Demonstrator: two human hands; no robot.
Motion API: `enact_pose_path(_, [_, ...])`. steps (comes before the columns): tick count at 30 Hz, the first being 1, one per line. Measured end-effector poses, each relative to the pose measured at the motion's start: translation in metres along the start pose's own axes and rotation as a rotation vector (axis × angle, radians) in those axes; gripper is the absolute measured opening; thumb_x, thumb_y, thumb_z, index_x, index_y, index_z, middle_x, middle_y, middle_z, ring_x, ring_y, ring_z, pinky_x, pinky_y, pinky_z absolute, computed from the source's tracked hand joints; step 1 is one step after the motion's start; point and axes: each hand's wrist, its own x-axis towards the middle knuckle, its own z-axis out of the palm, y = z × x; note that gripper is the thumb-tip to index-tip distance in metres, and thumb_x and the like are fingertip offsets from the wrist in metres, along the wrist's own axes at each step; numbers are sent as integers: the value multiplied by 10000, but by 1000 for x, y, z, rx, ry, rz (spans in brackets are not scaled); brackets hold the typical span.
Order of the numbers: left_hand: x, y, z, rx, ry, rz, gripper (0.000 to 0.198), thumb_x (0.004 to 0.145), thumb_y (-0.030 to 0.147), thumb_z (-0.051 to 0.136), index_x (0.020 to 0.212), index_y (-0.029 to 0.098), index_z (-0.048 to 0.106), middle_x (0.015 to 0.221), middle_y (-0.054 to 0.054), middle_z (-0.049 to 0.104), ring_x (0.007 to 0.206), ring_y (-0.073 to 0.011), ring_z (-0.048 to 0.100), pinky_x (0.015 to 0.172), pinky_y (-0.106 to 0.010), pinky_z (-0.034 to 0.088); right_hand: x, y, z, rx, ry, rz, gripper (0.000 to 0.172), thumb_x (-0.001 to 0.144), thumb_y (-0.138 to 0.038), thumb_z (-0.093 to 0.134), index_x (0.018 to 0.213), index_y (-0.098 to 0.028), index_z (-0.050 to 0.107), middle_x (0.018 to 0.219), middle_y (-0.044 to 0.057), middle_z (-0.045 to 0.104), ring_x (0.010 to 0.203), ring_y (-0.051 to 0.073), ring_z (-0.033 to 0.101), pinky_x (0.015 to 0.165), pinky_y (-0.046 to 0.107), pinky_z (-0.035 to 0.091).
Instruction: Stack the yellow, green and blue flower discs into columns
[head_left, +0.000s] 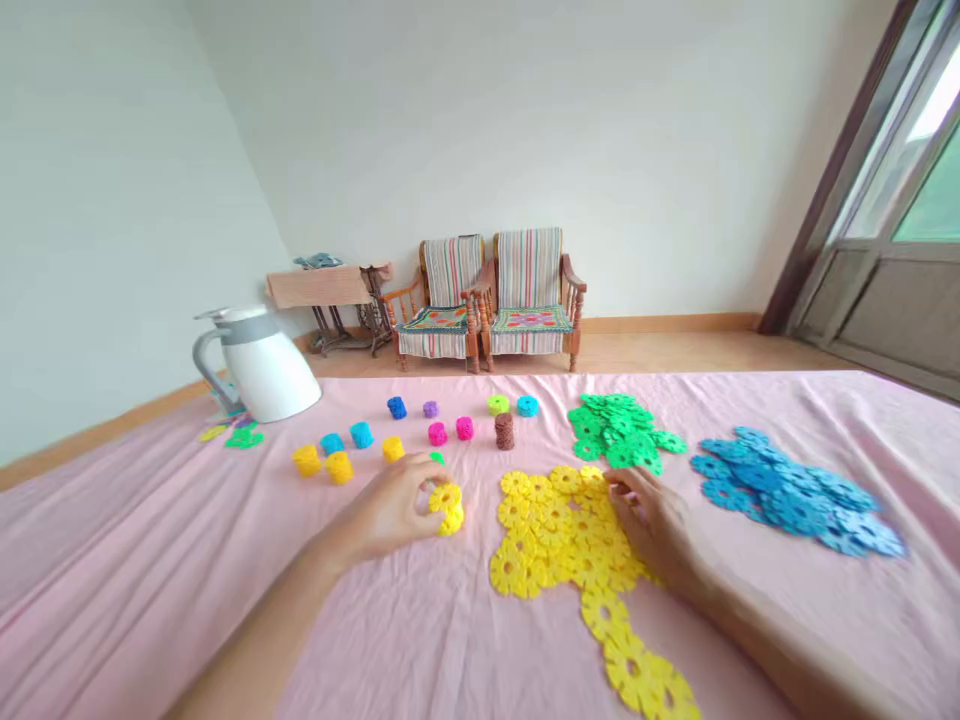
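Note:
Between the thumb and fingers of my left hand [401, 505] is a short stack of yellow flower-shaped discs [448, 508], low over the cloth. My right hand [656, 520] rests at the right edge of a spread pile of yellow discs [551, 530]. Its bent fingertips touch a disc near the top of that pile; whether they pinch it I cannot tell. A tail of loose yellow discs [630, 668] runs from the pile toward me. Behind my left hand stand several yellow stacks [339, 467], and a small green piece [437, 458] peeks out beside its fingers.
Small stacks in blue, pink and brown [504, 432] stand mid-table. A green disc pile [619, 430] and a blue disc pile [795, 490] lie to the right. A white jug [270, 370] stands at the left on the pink cloth [390, 640]. Two chairs [529, 290] are beyond.

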Motion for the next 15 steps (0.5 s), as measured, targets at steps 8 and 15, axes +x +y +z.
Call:
enact_pose_path(8, [1,1,0,39,-27,10,280,662,228,621,941,194,630,878,-9,601,806,-190,554,689,-264,396,0,-1,-2,15,-9,-20,236,887,-296,404,1013,-213,585,915,49,624,799,184,625,704,308,487])
enact_pose_path(15, [0,-1,-3,7,-118,86,494,688,201,619,1175,250,553,1113,-36,544,1053,-225,525,890,-316,405,0,-5,-5,24,-23,-10,245,883,-284,408,1026,-208,591,930,53,624,814,184,627,711,310,499])
